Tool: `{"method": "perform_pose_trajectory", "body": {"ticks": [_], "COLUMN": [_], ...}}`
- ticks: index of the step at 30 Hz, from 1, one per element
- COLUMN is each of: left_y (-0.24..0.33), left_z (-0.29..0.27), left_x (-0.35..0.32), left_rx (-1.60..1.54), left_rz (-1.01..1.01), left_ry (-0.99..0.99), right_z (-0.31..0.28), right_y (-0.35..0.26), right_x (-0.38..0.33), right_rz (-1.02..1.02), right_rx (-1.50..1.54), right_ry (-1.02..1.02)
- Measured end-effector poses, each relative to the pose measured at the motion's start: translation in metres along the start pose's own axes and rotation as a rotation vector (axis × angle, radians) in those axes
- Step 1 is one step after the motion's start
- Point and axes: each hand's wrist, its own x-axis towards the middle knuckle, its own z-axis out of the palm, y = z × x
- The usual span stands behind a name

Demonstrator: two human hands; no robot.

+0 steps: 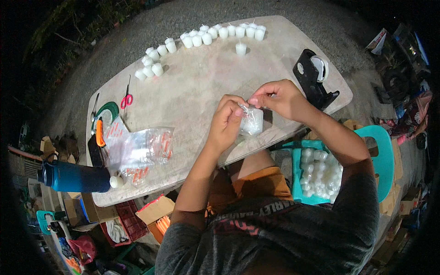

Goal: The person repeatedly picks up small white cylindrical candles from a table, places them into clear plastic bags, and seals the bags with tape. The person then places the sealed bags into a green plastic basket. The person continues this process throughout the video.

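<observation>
A clear plastic bag (251,123) with white candles inside stands near the table's front edge. My left hand (227,117) is closed on the bag's top from the left, thumb and fingers pinching the film. From the right, my right hand (280,99) pinches the gathered mouth of the same bag, its fingertips close to those of the left. How many candles are inside is hard to make out. A single white candle (241,49) stands apart on the table, in front of a long curved row of white votive candles (196,40) along the far edge.
A black tape dispenser (313,81) sits at the right. Pink-handled scissors (126,100), flat plastic bags (144,145), an orange cutter (99,133) and a blue bottle (78,176) lie at the left. Bagged candles (320,174) fill a teal chair (375,158) beside me.
</observation>
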Motion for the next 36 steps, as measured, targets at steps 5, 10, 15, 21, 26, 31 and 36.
{"method": "perform_pose_trajectory", "body": {"ticks": [5, 10, 15, 21, 26, 31, 36], "left_y": [-0.009, -0.002, 0.006, 0.006, 0.049, 0.074, 0.084], "left_z": [0.010, -0.014, -0.018, -0.022, -0.035, -0.065, -0.075], "left_x": [-0.005, -0.009, -0.013, -0.018, -0.020, -0.061, -0.127], "left_rx": [-0.031, 0.092, -0.188, -0.318, -0.468, 0.072, -0.690], "left_rz": [0.077, -0.070, -0.291, -0.163, -0.379, -0.511, -0.563], "left_ry": [0.162, -0.155, -0.082, 0.364, 0.193, -0.131, 0.178], "right_z": [0.012, 0.031, 0.048, 0.066, 0.074, 0.087, 0.134], "right_y": [0.039, 0.062, 0.096, 0.058, 0.054, 0.016, 0.024], "right_x": [0.016, 0.005, 0.006, -0.012, -0.009, -0.017, -0.066], "right_rz": [0.348, 0.401, 0.303, 0.414, 0.037, -0.059, -0.328], "right_rx": [0.501, 0.754, 0.383, 0.939, 0.769, 0.420, 0.553], "right_ry": [-0.121, -0.225, -0.053, 0.113, 0.268, 0.212, 0.275]}}
